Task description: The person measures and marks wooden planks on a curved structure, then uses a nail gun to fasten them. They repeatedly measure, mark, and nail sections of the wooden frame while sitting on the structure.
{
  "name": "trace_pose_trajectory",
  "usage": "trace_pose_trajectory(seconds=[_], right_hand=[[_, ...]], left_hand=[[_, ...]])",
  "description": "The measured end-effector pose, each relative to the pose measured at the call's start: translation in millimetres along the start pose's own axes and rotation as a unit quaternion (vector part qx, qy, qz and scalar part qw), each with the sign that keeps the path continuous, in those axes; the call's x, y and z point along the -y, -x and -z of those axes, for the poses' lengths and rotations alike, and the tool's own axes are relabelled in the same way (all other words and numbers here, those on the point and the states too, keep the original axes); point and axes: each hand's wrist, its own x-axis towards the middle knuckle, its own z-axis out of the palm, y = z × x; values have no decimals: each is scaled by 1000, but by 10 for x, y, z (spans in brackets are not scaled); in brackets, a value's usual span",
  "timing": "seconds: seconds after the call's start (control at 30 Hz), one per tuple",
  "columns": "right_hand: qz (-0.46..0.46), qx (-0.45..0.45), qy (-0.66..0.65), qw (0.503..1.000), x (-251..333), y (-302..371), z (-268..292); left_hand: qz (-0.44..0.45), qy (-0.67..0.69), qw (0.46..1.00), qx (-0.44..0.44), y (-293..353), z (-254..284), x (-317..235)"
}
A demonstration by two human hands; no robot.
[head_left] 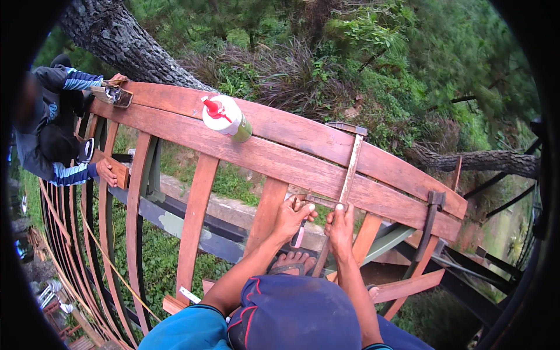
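Across the curved reddish-brown wooden railing (280,146) lies a long rusty metal bar clamp (350,169). Both the left hand (293,214) and right hand (340,224) are clenched around its lower screw end. It looks stiff and heavy, best gripped low at the handle. A white glue bottle with red nozzle (226,117) rests nearby.

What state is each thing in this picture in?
Glue bottle: capped, lying on its side on the top rail.
Bar clamp: set across the rail, both hands at its lower end.
Left hand: closed on the clamp handle.
Right hand: gripping the bar's lower end.
Second clamp: fixed on the rail, untouched.
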Motion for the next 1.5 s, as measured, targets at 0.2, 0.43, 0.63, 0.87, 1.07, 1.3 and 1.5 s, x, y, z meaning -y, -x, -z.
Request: trace_pose_trajectory(seconds=[0.2,0.43,0.63,0.87,1.07,1.3,1.5], right_hand=[[-18,2,-32,999,-69,-24,22],[-15,10,-43,999,-59,-34,23],[-16,7,-64,998,-25,14,27],[24,20,-35,999,11,109,12],[18,8,-49,999,63,138,45],[2,14,-30,999,-28,80,79],[53,8,16,998,-31,59,20]], left_hand=[[86,63,994,41,-27,123,-131],[5,-25,1000,-14,6,43,-45],[-28,-68,997,-36,40,-22,-72],[11,-54,998,-22,40,-161,-275],[18,-58,998,-13,119,-180,-234],[26,-27,999,-12,95,-77,-53],[8,-35,999,-26,25,-62,33]])
